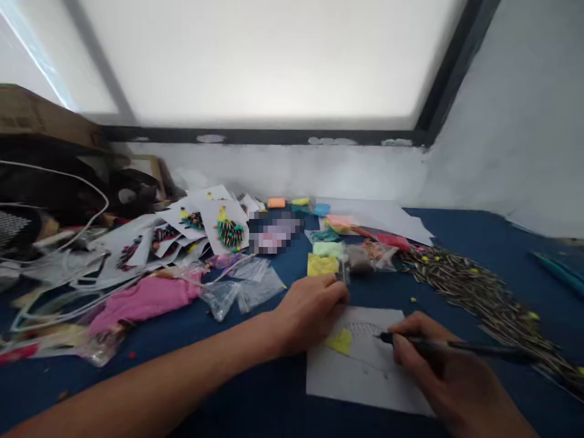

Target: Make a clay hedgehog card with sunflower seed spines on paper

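In front of me lies a white sheet of paper (pixel 328 380) with a pencil-like drawing, a row of short dark strokes along its upper part, and a flat yellow patch (pixel 340 342) at its left. My right hand (pixel 438 365) is closed round a black pen (pixel 429 345), its tip at the paper near the strokes. Over the sheet's upper left corner rests my left hand (pixel 314 310), fingers curled in; the fingertips are hidden, so what they hold, if anything, does not show.
Beyond the paper lie yellow clay (pixel 322 264), pale green clay (pixel 329 249) and small bags. Striped sunflower seeds (pixel 474 298) are heaped at right. At left are a pink cloth (pixel 146 301), clear plastic bags (pixel 250 286) and seed-decorated cards (pixel 225 225). A wall stands behind.
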Motion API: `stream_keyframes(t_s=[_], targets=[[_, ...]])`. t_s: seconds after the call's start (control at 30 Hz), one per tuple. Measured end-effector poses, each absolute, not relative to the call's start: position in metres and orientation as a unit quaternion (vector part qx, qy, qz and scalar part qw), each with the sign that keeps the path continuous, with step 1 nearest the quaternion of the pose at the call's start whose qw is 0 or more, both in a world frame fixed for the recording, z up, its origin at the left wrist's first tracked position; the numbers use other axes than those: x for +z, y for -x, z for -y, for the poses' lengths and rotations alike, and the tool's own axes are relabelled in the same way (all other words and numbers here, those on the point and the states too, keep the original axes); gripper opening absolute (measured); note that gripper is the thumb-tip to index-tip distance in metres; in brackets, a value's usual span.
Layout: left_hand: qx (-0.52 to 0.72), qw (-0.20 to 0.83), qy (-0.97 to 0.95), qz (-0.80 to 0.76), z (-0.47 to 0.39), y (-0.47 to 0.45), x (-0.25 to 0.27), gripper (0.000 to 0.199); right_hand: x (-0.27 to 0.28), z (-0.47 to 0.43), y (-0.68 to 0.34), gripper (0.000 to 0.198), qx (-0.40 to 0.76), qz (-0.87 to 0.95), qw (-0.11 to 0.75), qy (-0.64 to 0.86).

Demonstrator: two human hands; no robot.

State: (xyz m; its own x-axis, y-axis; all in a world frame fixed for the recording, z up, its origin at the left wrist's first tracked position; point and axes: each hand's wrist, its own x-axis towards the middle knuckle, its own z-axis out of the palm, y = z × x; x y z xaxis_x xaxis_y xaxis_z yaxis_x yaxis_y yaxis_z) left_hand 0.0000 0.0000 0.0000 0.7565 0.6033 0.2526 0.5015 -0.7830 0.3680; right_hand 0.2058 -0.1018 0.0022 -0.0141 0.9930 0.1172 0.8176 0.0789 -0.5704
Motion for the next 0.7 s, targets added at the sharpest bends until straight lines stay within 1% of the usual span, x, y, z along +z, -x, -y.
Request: stream_keyframes(t_s=[0.27, 0.43, 0.7], targets=[[0.197, 0.137, -0.924, -0.297, 0.0017, -0.0018, 0.0015, 0.013, 0.0059, 0.1042, -0.1990, 0.020, 0.175, 0.695, 0.283, 0.637], [0.205, 0.132, -0.925, -0.290, 0.0019, -0.0011, 0.0000, 0.014, 0.0094, 0.1009, -0.1952, 0.024, 0.163, 0.681, 0.301, 0.647], [0.206, 0.133, -0.924, -0.292, 0.0012, -0.0014, -0.0009, 0.014, 0.0063, 0.1029, -0.1983, 0.023, 0.158, 0.699, 0.276, 0.641]])
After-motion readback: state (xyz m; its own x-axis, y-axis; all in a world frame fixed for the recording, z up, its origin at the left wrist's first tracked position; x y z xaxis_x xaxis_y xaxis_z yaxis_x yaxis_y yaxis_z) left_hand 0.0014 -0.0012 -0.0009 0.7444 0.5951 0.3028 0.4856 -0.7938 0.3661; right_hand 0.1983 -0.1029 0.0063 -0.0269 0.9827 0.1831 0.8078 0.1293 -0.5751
